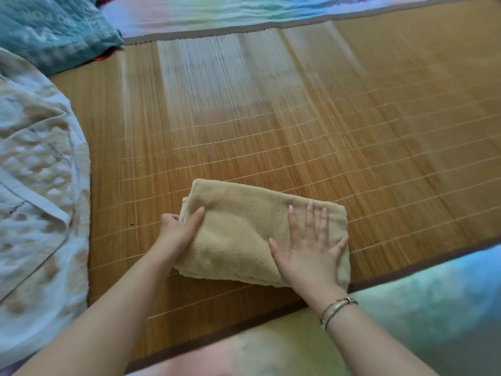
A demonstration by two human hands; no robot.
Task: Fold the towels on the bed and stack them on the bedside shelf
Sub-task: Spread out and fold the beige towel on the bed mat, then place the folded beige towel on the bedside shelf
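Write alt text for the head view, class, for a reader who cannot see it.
Two hands work a folded tan towel on a bamboo mat: the left hand grips its left end, the right hand presses flat on top. Bedding lies left.

Only one thing carries lettering: the teal quilted pillow (51, 28) at the upper left of the frame. Pale letters are stitched or printed on its cover, and they appear upside down from this view. In the upper row a few shapes resembling "O", "N" and "O" can be made out, but they are blurred and no whole word can be read. Below them are larger pale strokes, also too soft to read. Nothing else in the frame bears readable text, labels, brands, numbers or signs.
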